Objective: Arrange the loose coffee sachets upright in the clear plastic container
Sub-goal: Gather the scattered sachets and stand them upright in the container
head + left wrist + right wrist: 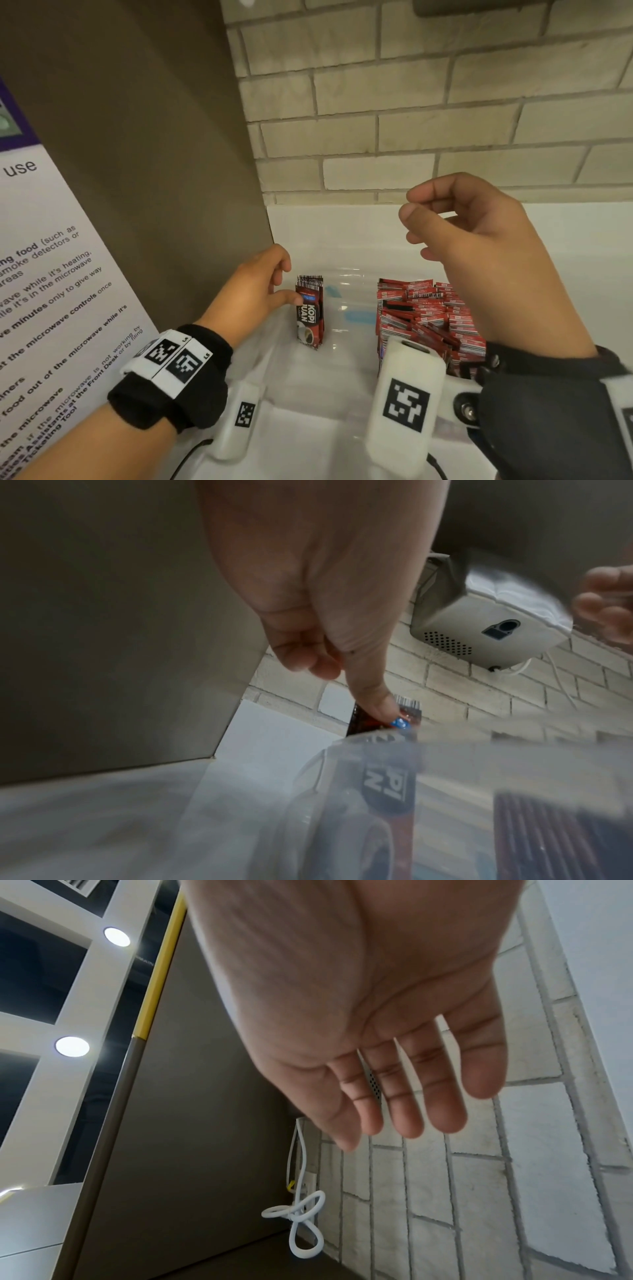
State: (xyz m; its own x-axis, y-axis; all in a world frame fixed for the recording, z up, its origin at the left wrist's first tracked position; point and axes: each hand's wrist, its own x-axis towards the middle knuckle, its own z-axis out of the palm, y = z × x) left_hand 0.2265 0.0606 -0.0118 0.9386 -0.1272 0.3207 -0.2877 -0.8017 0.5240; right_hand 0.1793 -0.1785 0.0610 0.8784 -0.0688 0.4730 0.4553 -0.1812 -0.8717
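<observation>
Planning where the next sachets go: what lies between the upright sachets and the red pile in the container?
Only bare container floor, with faint blue marks, lies between the upright sachets and the red pile; the head view shows it.

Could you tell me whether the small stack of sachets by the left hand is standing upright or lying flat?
Upright. The sachet stack stands on end inside the clear container, steadied by the left hand.

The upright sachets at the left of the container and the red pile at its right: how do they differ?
The upright sachets stand on end in a thin row, fronts facing the camera; the red pile lies flat in crooked layers. The left hand holds the upright sachets with its thumb; the right hand hovers open above the red pile. Both sit inside the clear container.
</observation>
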